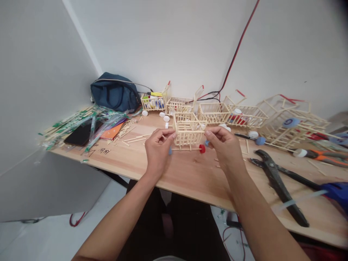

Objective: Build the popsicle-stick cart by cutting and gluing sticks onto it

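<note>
Between my hands is a small cart (189, 137) built from thin pale wooden sticks, with open slatted sides. A red bottle cap (202, 148) sits at the right end of its front axle stick, and a blue cap (170, 150) shows at the left, partly behind my fingers. My left hand (159, 150) is closed, thumb and forefinger pinching the cart's upper left corner. On the opposite side, my right hand (227, 149) pinches the upper right corner, its other fingers curled.
Several similar stick carts (213, 112) line the wall. To the left are a blue bag (115, 92), a black phone (78, 133), green-printed wrappers (67, 121) and loose sticks (137, 138). Black pliers (280, 185), orange-handled pliers (328, 156) and a blue-handled tool (335, 194) lie right.
</note>
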A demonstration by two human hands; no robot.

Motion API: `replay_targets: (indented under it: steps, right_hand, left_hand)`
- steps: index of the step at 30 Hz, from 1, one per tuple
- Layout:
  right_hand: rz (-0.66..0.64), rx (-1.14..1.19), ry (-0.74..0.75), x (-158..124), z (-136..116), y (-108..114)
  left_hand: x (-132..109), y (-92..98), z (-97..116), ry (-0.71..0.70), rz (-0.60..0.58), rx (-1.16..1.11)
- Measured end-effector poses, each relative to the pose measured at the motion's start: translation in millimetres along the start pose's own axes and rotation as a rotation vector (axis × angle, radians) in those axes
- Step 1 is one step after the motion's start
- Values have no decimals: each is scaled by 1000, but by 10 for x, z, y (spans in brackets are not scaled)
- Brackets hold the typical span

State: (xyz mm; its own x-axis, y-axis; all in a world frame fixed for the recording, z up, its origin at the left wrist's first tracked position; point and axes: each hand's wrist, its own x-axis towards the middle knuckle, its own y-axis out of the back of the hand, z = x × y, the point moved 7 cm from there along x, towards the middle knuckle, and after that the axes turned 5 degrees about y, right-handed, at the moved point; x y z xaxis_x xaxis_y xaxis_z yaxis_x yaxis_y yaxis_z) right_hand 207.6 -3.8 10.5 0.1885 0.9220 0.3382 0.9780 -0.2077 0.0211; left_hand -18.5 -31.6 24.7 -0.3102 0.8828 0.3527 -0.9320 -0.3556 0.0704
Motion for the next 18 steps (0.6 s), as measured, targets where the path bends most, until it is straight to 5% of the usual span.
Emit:
replay_targets:
  steps: [18]
  right_hand:
    - [-20,-97,116,40,-42,-23]
  left_hand:
    - [60,-31,13,12,-13,-15]
